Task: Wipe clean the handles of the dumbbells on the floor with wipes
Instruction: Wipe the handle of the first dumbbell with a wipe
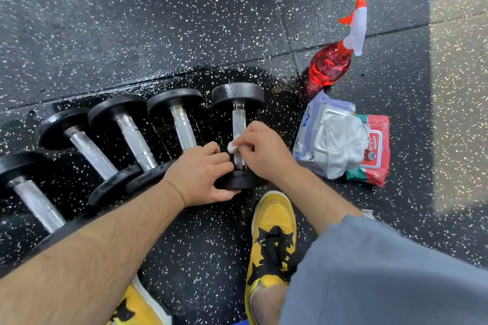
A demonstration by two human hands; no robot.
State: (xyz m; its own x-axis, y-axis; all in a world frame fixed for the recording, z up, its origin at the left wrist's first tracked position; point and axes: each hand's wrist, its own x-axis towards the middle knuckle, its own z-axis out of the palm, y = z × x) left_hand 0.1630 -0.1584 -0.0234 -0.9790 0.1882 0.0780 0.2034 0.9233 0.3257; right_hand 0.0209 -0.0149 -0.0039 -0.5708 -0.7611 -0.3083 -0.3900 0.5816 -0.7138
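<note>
Several black dumbbells with knurled steel handles lie side by side on the speckled rubber floor. The rightmost dumbbell (239, 119) points away from me. My right hand (264, 150) pinches a small white wipe (232, 147) against the lower part of its handle. My left hand (203, 175) grips the near black head of that same dumbbell, thumb underneath. To the left lie the other dumbbells, among them one (182, 124) right beside it and another (134, 137) further left.
A white wipes pack (330, 137) with a wipe pulled out lies to the right, on top of a red wipes pack (377, 150). A red spray bottle (335, 60) stands behind them by a wet patch. My yellow shoe (274, 240) is just below the dumbbell.
</note>
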